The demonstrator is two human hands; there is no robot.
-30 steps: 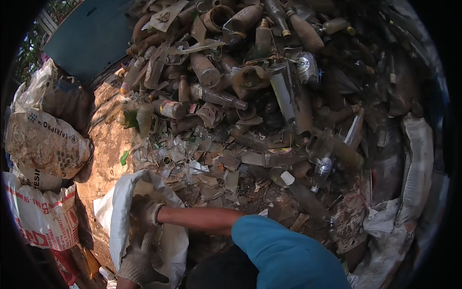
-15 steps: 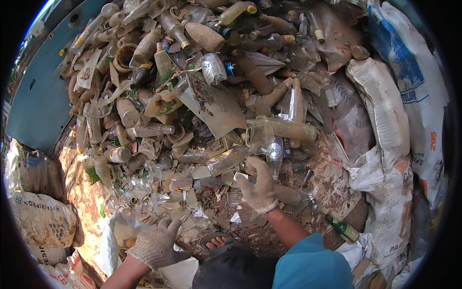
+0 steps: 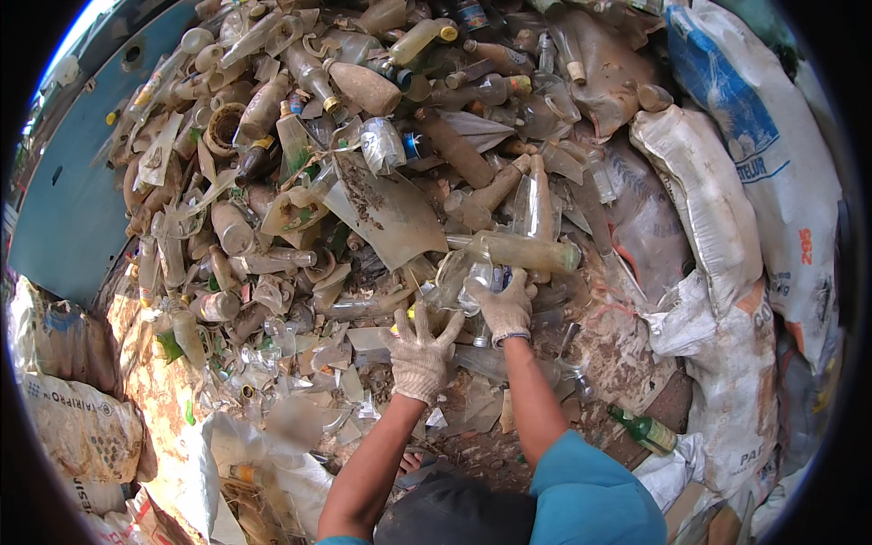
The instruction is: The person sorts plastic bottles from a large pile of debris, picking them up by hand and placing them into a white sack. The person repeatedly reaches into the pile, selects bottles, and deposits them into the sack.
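Observation:
My left hand (image 3: pixel 421 356), in a knitted off-white glove, reaches forward with its fingers spread and empty. Just beyond its fingertips lies a clear bottle with a yellow label (image 3: pixel 434 320). My right hand (image 3: pixel 505 307), gloved the same way, rests over a clear bottle with a white and blue label (image 3: pixel 491 274). Its thumb and fingers are apart, and part of that bottle is hidden beneath them. A clear broken glass vessel (image 3: pixel 451 280) touches or nearly touches the right thumb. Behind it lies a long, dusty clear bottle (image 3: pixel 527 252).
A large heap of dusty bottles and broken glass (image 3: pixel 263 254) rises ahead. An open white sack (image 3: pixel 204 463) holding glass stands at lower left. Filled white sacks (image 3: pixel 718 227) line the right side, near a green bottle (image 3: pixel 647 431). Sharp shards (image 3: pixel 350 383) cover the ground.
My left hand has moved from above the open sack forward and right to the heap. My right hand has reached farther forward onto the labelled bottle; the pale piece at its fingers no longer shows.

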